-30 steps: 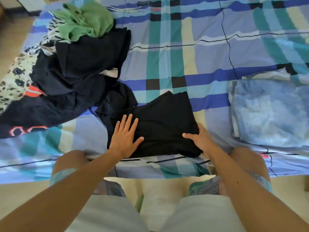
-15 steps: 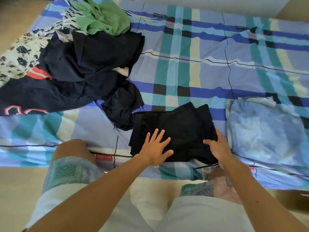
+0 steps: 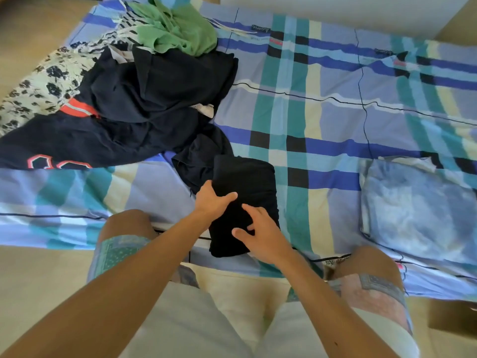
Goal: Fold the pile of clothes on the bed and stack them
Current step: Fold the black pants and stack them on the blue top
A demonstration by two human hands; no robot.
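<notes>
**Both hands on the folded black garment**

The left thumb lies across the top of the folded black garment, and the other fingers curl round its left edge, so the left hand grips the cloth there. The right fingers are spread and only slightly bent, lying on the garment's near half with the thumb stretched out to the left. The right hand rests on the cloth; I cannot tell whether it pinches any of it.

The garment is a narrow dark bundle lying on the checked sheet at the near edge of the bed. A loose dark piece touches its far left corner. Beyond that, up and to the left, spreads the pile of unfolded clothes. It is mostly navy, with a green top at its far end and a floral cloth on its left. Well to the garment's right lies a pale blue folded cloth.
</notes>
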